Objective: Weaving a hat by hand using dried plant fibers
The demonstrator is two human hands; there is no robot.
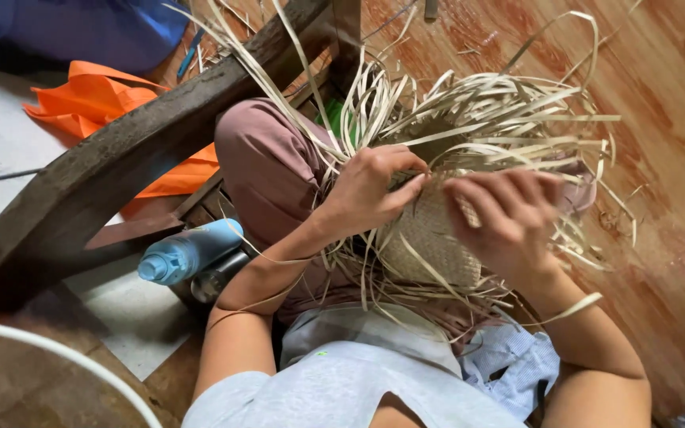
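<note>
Here the weaving is mid-course: the mat, a half-woven piece of pale strips, rests on the person's lap, loose strips fanning out beyond it. The left hand pinches a strip at the woven edge; the right hand lies spread on the weave, pressing it flat, fingers blurred. Next, I judge, that strip needs tucking under its neighbour and pulling snug.
</note>
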